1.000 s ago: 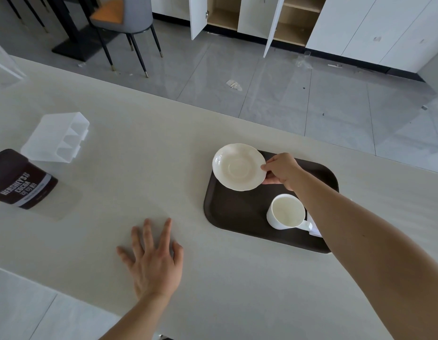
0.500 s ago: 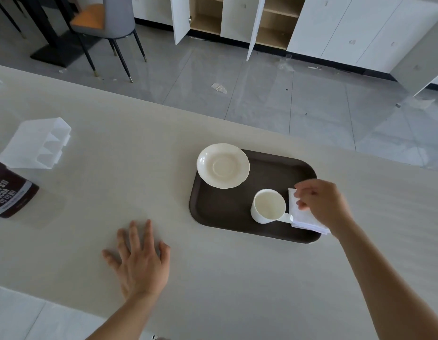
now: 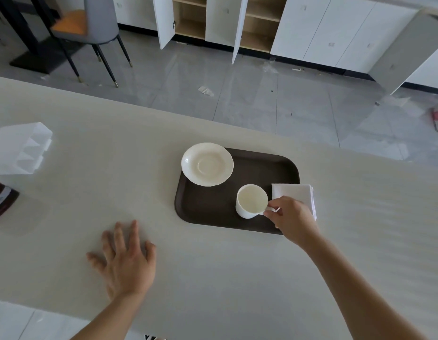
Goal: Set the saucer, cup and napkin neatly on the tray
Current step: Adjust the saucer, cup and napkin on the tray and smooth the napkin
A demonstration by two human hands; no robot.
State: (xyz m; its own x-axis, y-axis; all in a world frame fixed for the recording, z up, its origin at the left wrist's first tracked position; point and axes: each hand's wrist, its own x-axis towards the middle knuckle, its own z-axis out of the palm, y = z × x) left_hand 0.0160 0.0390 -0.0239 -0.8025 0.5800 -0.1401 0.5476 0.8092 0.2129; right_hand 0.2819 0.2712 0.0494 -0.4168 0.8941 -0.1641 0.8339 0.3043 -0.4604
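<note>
Right hand (image 3: 292,218) had left the napkin (image 3: 297,196) (overhanging the tray's (image 3: 262,165) right edge) and pinched the cup (image 3: 251,201) handle at frame centre. Saucer (image 3: 207,164) overhung upper left. Left hand (image 3: 126,262) lay flat, open. Cup placement pending.

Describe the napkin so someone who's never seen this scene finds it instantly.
Start at the dark brown tray on the pale counter. At its right edge, beside the white cup, lies the napkin. It is the only flat, square, folded white item, and it overhangs the tray's rim.
</note>
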